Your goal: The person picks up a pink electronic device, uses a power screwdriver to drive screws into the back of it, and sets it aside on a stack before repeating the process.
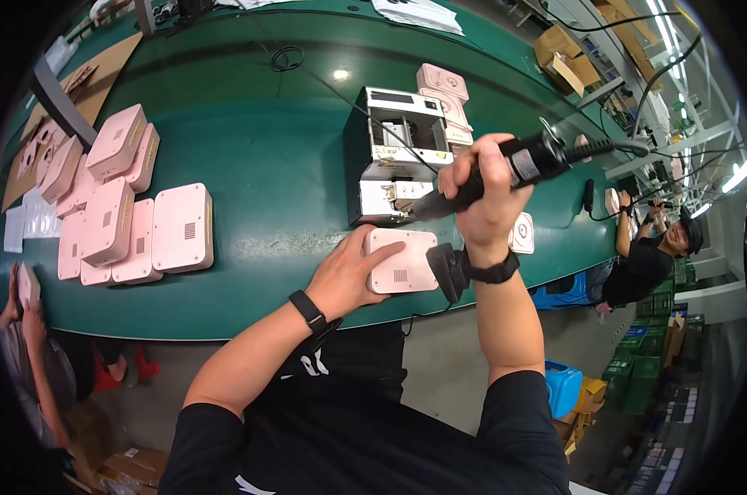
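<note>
A pale pink plastic case (416,266) lies flat on the green bench near its front edge, with small holes at its corners and a slotted grille. My left hand (340,276) grips its left side, the thumb resting across the top. In my right hand (490,198) is a black electric screwdriver (537,161), held above the bench to the right of the case. Its blurred front end points left toward the screw feeder (406,136), a black and silver box just beyond the case. Whether the bit touches the feeder's outlet, I cannot tell.
Several pink cases (182,227) are stacked at the left. More pink parts (443,87) stand behind the feeder, and another (522,233) lies to the right. The screwdriver's cable (604,148) trails rightward. Co-workers sit at far left and right (650,260).
</note>
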